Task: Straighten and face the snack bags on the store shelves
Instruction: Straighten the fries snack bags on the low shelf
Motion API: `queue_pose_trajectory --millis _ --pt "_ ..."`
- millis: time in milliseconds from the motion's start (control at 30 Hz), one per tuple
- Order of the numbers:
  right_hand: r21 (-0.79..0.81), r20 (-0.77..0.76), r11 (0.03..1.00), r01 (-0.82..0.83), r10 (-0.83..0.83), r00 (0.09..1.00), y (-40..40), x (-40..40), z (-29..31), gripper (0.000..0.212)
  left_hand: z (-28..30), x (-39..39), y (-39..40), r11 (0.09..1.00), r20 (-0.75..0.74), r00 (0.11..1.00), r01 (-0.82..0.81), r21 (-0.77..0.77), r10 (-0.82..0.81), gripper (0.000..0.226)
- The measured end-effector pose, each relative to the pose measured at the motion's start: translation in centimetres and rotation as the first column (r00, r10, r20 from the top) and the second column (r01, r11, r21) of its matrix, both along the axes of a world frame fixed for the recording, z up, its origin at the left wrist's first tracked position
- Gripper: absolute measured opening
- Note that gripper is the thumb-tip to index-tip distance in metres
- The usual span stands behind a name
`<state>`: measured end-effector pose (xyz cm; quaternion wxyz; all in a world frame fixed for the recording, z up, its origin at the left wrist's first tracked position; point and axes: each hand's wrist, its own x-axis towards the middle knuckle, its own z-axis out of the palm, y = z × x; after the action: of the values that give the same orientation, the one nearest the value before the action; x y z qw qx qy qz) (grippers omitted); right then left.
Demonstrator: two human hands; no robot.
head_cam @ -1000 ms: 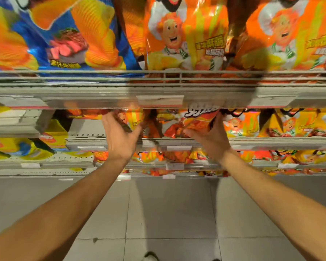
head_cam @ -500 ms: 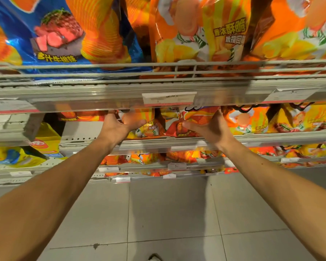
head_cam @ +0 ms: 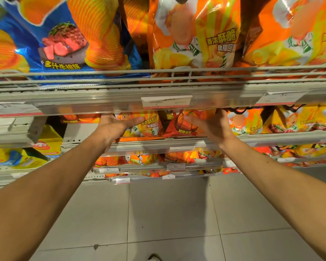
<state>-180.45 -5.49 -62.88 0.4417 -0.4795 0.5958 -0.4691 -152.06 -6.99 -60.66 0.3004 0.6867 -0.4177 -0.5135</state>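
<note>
My fingers are hidden under the upper shelf lip; only thumbs show, so I cannot tell how each grip closes. Left hand (head_cam: 113,127), at 10 o'clock of frame centre, thumb laid across the orange bag (head_cam: 149,125). Right hand (head_cam: 215,127), at 1 o'clock, touching the red bag (head_cam: 184,129) just beside it. Both bags stand on the second shelf (head_cam: 271,138).

Progress, my estimate: mid-task. Top-shelf bags face forward; the red bag leans, and the lower rows look jumbled, so they remain.

Materials: glossy crinkled foil film, puffed pillow shapes; wire rail, clear plastic price strip (head_cam: 167,102), matte floor tiles (head_cam: 167,213).
</note>
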Motion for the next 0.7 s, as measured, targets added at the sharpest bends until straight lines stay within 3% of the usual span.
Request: queue_pose_trajectory --millis 100,233,400,567,633,700 --pt "-0.044 -0.099 0.999 -0.002 -0.002 0.995 1.1 0.3 1.0 0.048 0.8 0.0 0.6 0.999 -0.030 0.999 -0.019 -0.026 0.018 0.055" --pt "0.040 -0.080 0.999 -0.016 0.019 0.997 2.7 -0.2 1.1 0.055 1.6 0.5 2.7 0.986 -0.006 0.999 0.038 -0.164 -0.039 0.046" --pt "0.204 0.082 0.977 0.064 -0.082 0.993 6.3 -2.2 0.1 0.056 1.2 0.1 6.4 0.973 0.040 0.994 0.111 -0.202 -0.105 0.083" --pt "0.224 0.010 0.957 0.186 -0.194 0.981 11.7 -5.7 -1.0 0.042 0.2 -4.0 8.0 0.957 -0.003 0.988 0.149 -0.248 -0.155 0.067" --pt "0.237 0.010 0.942 0.238 -0.247 0.969 13.3 -7.5 -1.7 0.036 0.1 -5.9 7.5 0.945 -0.094 0.974 0.174 -0.278 -0.207 0.060" --pt "0.246 0.018 0.932 0.264 -0.277 0.961 14.5 -8.9 -2.2 0.034 0.6 -7.9 6.6 0.965 -0.311 0.932 0.115 -0.237 -0.187 0.051"
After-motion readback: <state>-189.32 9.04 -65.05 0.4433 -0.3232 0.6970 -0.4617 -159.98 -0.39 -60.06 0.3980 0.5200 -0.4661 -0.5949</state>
